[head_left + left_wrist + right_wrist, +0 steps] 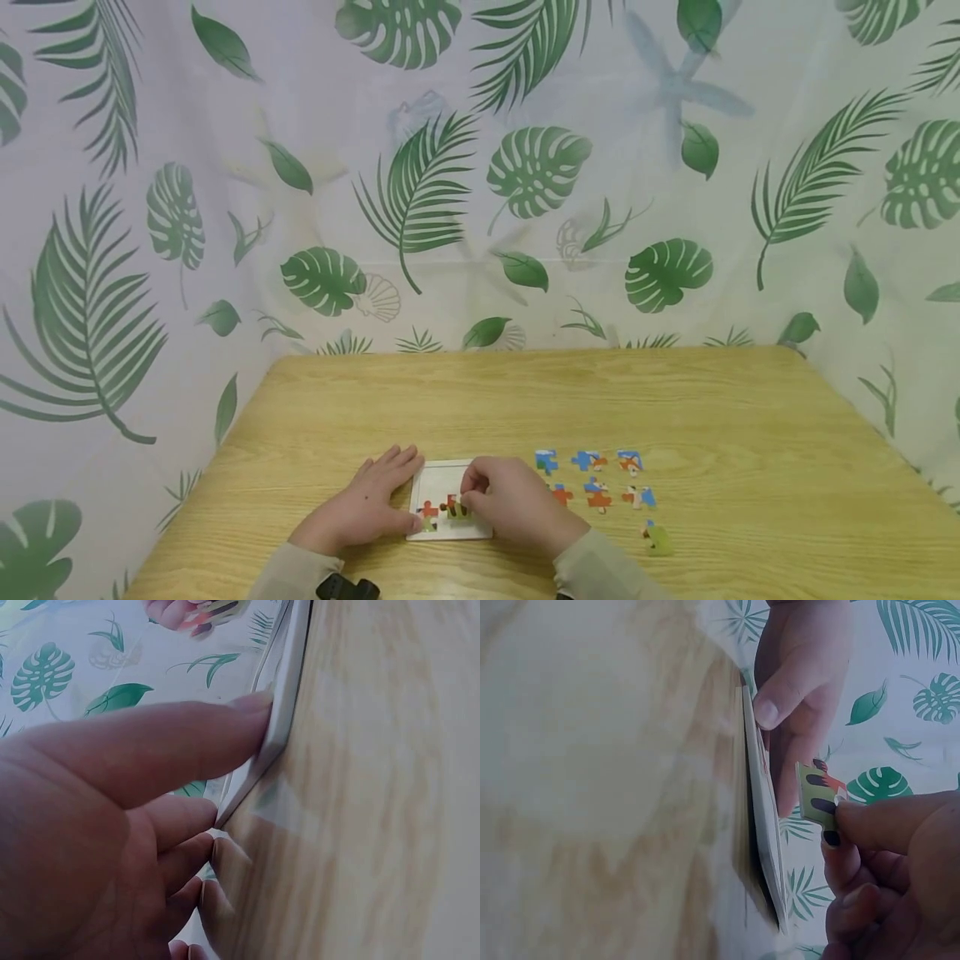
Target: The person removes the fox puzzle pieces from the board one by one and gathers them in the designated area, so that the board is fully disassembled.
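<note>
My right hand [517, 504] pinches a green, red and dark-striped jigsaw piece [819, 796] between thumb and fingers. The piece is held just above a white puzzle tray [442, 475] on the table. In the tray's lower left corner lies another jigsaw piece [428, 512], red and green. My left hand [367, 504] rests at the tray's left side with its fingers stretched out. The left thumb [225, 724] presses on the rim of the tray, as the left wrist view shows. Part of the tray is hidden behind my right hand.
To the right of the tray, several loose puzzle pieces [598, 497] lie in rough rows on the wooden table [735, 450]. One green piece [657, 539] lies nearest to me. A leaf-patterned curtain [450, 317] hangs behind the table and along its sides.
</note>
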`<state>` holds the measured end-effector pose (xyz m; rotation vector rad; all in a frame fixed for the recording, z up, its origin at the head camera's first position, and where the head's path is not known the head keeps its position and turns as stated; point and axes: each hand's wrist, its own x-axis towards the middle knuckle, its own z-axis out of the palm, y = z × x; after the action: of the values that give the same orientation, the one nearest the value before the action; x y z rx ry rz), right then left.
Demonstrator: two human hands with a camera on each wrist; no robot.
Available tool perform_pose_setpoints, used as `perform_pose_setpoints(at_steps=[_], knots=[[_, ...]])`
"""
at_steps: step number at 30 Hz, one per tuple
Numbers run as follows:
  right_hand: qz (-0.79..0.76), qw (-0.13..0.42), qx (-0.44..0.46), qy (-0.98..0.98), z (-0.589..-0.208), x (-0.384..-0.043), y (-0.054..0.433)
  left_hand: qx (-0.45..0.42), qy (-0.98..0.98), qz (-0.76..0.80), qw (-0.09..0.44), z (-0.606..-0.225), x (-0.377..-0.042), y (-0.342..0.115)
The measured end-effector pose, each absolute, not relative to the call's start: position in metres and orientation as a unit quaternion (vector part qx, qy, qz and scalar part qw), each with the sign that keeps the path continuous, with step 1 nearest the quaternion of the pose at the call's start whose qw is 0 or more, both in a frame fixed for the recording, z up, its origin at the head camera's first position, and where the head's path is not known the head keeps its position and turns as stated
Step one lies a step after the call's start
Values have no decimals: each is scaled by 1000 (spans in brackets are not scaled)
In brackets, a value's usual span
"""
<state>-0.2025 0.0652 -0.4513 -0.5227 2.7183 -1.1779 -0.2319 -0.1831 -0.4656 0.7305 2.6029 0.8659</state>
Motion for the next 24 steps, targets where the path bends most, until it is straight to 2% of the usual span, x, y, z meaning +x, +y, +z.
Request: perform_pose_setpoints(at_steps=[12, 24], knots=[[-398, 88, -168, 897, -448, -204, 85, 269, 908, 284, 150, -466, -233, -184], [-389, 60, -177, 902, -446, -200, 115, 281, 905, 284, 145, -467, -234, -187]])
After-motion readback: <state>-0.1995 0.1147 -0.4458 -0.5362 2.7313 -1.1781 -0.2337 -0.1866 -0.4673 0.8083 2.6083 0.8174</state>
